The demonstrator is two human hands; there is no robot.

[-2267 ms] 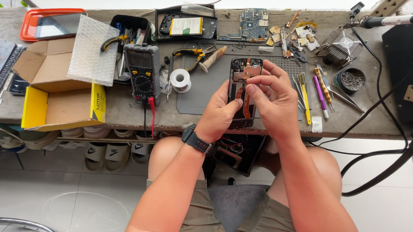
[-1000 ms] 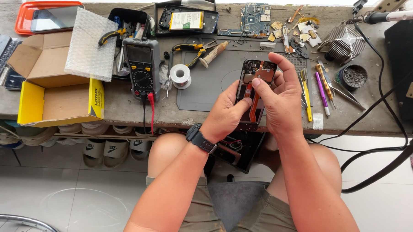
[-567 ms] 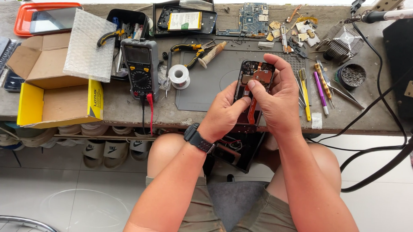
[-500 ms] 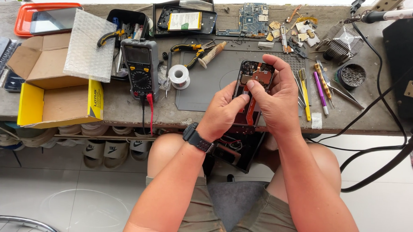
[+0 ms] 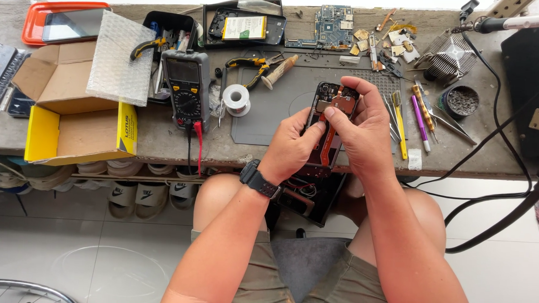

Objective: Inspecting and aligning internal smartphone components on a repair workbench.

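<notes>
Blk phone, orange flex, yellow box

Both hands together, fingers curled.

Bare grey mat left of the left hand gives open room up to the solder spool and multimeter. Right of the right hand, tweezers and drivers lie close in a row. Behind, pliers and circuit board crowd the bench. Cardboard box blocks far left.
</notes>
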